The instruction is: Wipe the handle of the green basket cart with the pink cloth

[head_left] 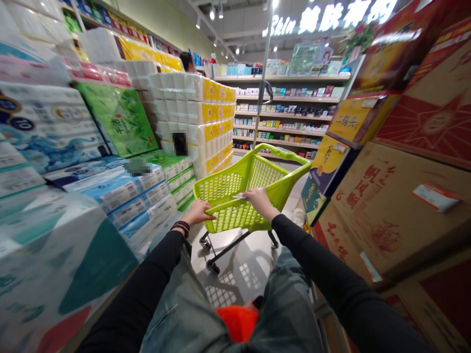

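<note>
A lime-green plastic shopping cart (235, 215) with a perforated basket stands in front of me, turned at an angle on dark legs and wheels. My left hand (198, 212) is closed over the near left corner of its rim. A beaded bracelet (181, 227) circles that wrist. My right hand (259, 201) is closed at the near rim, a small pale slip (241, 195), perhaps paper, sticking out from its fingers. Whether the right fingers also grip the rim is unclear. The cart's handle (283, 154) is at the far end, away from me.
Wrapped tissue packs (128, 189) and stacked toilet rolls (198, 113) line the left. Cardboard cartons (386, 206) rise close on the right. A metal pole (262, 93) stands beyond the cart, before product shelves (287, 100). A pale shoe (298, 215) shows right of the cart. Orange-red material (238, 322) lies between my legs.
</note>
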{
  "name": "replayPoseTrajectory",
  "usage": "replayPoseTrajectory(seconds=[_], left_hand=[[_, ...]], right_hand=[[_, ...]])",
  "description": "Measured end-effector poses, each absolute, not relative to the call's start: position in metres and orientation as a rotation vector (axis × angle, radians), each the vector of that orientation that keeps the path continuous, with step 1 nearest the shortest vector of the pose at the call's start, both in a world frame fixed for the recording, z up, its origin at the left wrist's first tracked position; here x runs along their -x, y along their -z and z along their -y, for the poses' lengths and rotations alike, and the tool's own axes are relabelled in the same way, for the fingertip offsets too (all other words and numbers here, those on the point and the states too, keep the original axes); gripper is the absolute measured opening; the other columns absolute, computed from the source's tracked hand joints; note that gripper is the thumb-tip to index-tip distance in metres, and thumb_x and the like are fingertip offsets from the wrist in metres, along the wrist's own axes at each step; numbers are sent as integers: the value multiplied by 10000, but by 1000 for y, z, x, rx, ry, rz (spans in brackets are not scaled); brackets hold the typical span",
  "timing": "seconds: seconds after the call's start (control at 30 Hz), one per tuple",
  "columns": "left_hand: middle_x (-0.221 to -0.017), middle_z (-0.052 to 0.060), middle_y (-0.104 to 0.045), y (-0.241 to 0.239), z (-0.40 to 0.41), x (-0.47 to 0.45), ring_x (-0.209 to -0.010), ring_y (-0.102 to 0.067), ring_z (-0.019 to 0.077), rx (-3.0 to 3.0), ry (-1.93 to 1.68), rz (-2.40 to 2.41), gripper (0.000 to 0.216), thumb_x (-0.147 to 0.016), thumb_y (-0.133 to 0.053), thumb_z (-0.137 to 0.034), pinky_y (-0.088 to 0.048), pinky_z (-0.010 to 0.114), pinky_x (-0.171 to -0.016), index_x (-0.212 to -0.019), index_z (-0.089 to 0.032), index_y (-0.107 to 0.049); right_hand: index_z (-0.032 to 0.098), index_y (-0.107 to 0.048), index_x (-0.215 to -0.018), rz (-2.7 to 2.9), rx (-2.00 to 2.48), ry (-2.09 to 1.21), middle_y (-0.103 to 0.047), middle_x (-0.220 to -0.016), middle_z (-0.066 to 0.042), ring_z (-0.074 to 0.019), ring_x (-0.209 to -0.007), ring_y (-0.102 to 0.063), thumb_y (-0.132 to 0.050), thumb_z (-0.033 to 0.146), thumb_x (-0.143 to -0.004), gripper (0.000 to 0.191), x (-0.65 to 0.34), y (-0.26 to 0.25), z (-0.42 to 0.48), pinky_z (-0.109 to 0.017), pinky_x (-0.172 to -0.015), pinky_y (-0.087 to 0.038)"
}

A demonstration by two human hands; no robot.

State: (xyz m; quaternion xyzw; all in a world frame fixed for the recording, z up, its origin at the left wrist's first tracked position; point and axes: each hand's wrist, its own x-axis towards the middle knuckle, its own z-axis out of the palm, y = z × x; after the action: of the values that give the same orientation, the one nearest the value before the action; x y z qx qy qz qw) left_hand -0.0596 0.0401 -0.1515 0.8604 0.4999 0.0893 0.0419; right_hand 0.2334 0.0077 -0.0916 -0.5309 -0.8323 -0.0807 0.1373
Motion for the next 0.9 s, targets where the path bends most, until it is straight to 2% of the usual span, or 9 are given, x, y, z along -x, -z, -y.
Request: replayPoseTrajectory(seconds=[0.1, 0.17, 0.23, 0.4, 0.57, 0.7, 0.9], left_hand=[[-1109, 85, -791, 148, -31, 44, -1158, -670, 308, -2629, -270, -1681, 236, -790, -799, -342, -383, 451, -1150, -995, -225, -791], [-1191, 116, -774, 149, -22, 30, -1207, -664, 301, -2672, -380, -1707, 427, -768, -739, -131, -375, 447, -1185, -1189, -201, -745], [-1206, 134, -770, 153, -16, 19, -1179, -685, 279, -2618, -473, -1734, 550, -770, -646, -19, -439, 399, -1132, -1296, -171, -686], [-1281, 106, -750, 157, -17, 24, -1195, -693, 269, -2526, -445, -1707, 488, -818, -640, -41, -519, 345, -1019, -1273, -213, -675], [-1246, 96, -759, 154, -20, 28, -1182, -702, 265, -2504, -410, -1745, 443, -822, -668, -55, -534, 336, -984, -1227, -233, -684], [-1249, 101, -758, 153, -21, 24, -1173, -706, 262, -2505, -374, -1755, 449, -823, -676, -62, -538, 329, -970, -1239, -230, -679], [-1290, 87, -751, 155, -24, 31, -1212, -697, 253, -2512, -370, -1737, 446, -830, -672, -66, -528, 308, -976, -1243, -235, -657]], right_hand=[[156, -805, -1092, 2388, 1526, 175, -786, -1083, -115, -209, -1023, -676, -579, 141, -1036, 233, -222, 98, -8, -307, -957, -424], [153, -791, -1129, 2393, 1477, 147, -777, -1098, -115, -211, -1051, -664, -558, 141, -1048, 247, -203, 106, -6, -314, -980, -416], [158, -773, -1184, 2407, 1399, 134, -767, -1121, -113, -220, -1096, -648, -550, 147, -1055, 258, -188, 113, -4, -330, -1005, -410], [181, -719, -1305, 2465, 1273, 136, -739, -1174, -113, -219, -1113, -615, -532, 58, -1022, 361, -213, 114, -6, -349, -1023, -418], [143, -740, -1185, 2303, 1546, 294, -705, -1165, -153, -256, -1180, -578, -513, 130, -1051, 264, -254, 105, -8, -371, -1040, -407], [143, -752, -1151, 2334, 1574, 230, -718, -1137, -140, -243, -1131, -619, -503, 157, -1068, 263, -224, 106, -4, -359, -999, -411], [172, -725, -1273, 2521, 1393, 193, -731, -1166, -116, -231, -1126, -640, -500, 116, -1057, 316, -197, 104, -2, -365, -1011, -379]])
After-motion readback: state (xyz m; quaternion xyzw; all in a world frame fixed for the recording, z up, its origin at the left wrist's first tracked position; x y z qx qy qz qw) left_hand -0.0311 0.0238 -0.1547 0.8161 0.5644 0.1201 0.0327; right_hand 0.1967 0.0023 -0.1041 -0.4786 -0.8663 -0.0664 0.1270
